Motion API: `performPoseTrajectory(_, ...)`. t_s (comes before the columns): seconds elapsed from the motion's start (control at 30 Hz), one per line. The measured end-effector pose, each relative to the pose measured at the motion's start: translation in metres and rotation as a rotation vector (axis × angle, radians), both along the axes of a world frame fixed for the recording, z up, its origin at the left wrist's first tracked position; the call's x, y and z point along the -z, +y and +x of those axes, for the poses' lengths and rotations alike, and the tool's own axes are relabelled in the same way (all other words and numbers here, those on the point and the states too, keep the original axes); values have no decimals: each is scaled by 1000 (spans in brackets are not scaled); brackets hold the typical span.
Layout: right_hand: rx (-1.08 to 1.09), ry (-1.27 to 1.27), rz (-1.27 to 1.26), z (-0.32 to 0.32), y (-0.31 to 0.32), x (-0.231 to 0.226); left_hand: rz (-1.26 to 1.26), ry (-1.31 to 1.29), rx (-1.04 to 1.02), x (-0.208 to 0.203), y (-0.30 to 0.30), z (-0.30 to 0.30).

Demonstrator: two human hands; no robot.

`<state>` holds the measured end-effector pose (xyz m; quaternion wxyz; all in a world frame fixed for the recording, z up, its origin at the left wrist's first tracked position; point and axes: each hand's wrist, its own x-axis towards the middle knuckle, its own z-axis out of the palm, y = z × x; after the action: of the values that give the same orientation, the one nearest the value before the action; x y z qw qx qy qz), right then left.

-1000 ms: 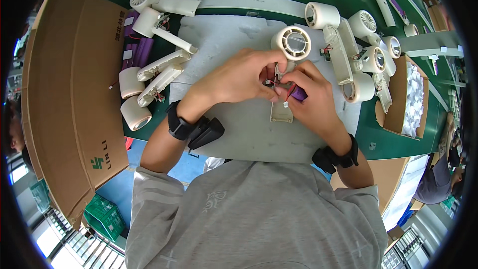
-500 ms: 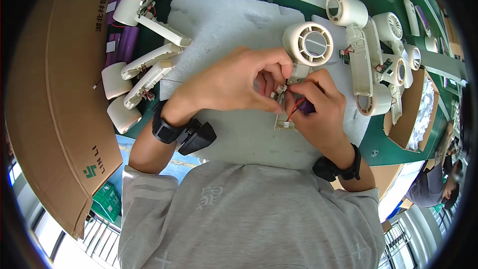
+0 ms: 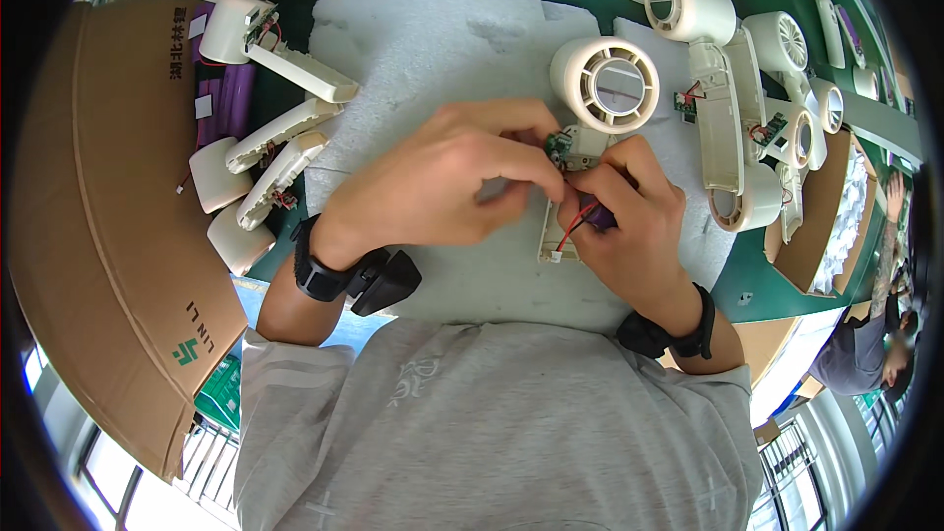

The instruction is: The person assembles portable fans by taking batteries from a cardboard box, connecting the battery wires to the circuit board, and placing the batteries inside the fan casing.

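A cream handheld fan (image 3: 580, 84) lies on the foam with its round head away from me and its handle shell (image 3: 548, 226) toward me, opened up. At the neck sits a small green circuit board (image 3: 559, 147), and the bent fingers of my left hand (image 3: 457, 177) close around it. My right hand (image 3: 634, 221) is closed around a purple battery (image 3: 602, 216), its fingertips meeting the left ones beside the board. Red and black wires (image 3: 573, 226) run from the battery to a white plug (image 3: 557, 257) over the shell. The fingertips hide the exact contact.
White foam sheets (image 3: 413, 49) cover the green bench. Opened fan bodies (image 3: 280, 172) lie at left by a large cardboard box (image 3: 108, 187) and purple batteries (image 3: 234, 98). More fan bodies (image 3: 716, 118) and an open carton (image 3: 821, 226) stand at right. A person (image 3: 855, 354) is far right.
My left hand has turned, its fingers shifting so the green board now shows between them. The white plug hangs a little lower. My right hand stays nearly in place around the battery.
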<state>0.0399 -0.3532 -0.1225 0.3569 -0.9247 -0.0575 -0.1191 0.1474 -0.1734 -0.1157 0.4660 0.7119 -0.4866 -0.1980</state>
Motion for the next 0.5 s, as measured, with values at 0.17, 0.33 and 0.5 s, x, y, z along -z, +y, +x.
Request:
performPoseTrajectory(0.17, 8, 9, 8, -1, 0, 0, -92, 108, -101, 1, -6, -8)
performPoseTrajectory(0.33, 10, 7, 26, -1, -1, -2, -121, 100, -40, 2, -7, -7)
performPoseTrajectory(0.5, -23, 60, 63, -1, -5, -9, -71, 130, -44, 3, -7, -5)
